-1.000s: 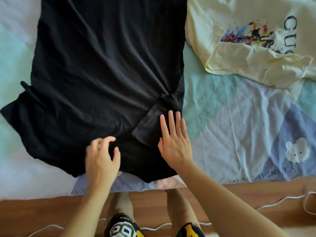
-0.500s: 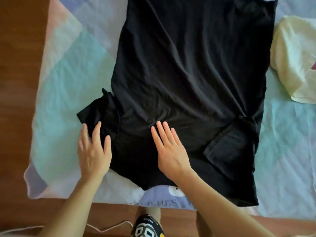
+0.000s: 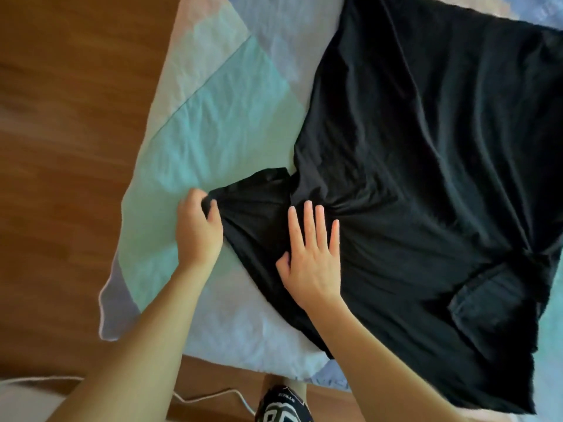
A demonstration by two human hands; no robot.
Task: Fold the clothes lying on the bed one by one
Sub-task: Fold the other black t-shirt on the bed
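Mid-frame on the bed (image 3: pixel 219 117): black shirt (image 3: pixel 426 178) spread flat. My left hand (image 3: pixel 198 229) pinches the sleeve (image 3: pixel 253 196); right hand (image 3: pixel 313 254) flat, fingers straight, pinning the body. I'd fold the sleeve inward along the side seam, keeping the pin firm.

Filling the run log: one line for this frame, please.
step: black T-shirt fold, sleeve | left hand: pinches sleeve end | right hand: flat on shirt | surface: bed sheet

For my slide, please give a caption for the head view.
Left hand pinches the black T-shirt sleeve while right hand presses it flat on the bed.
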